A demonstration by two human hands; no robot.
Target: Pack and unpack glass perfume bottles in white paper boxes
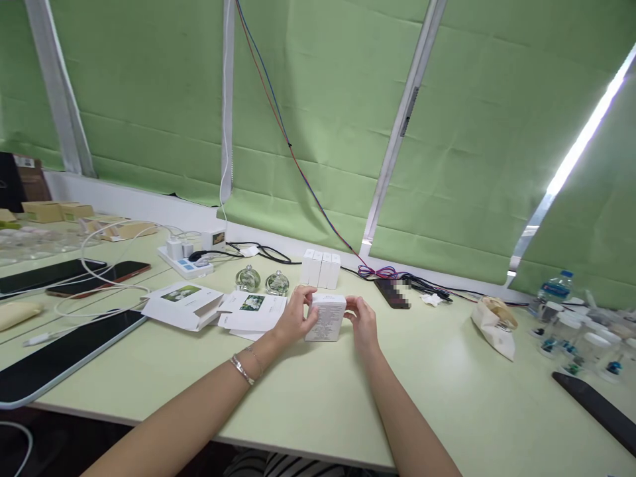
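Note:
A small white carton (326, 319) with lines of fine print stands upright on the table, its printed side toward me. My left hand (299, 314) grips its left edge, fingers behind and thumb in front. At the carton's upper right edge, the curled fingers of my right hand (362, 323) touch or nearly touch it; the contact is partly hidden. Behind it stands a row of several slim white boxes (320, 269). Two round glass bottles (248, 279) sit to the left, near an opened flat carton (258, 311) and a larger opened carton (183, 303), both with flower pictures.
A power strip (186, 264) with white cables lies at back left, near a tablet (74, 354) and phones. A dark phone (392, 293) and bundled cords lie at the back. On the right are a cloth pouch (494, 326), lidded jars (566, 331) and a black phone (596, 407).

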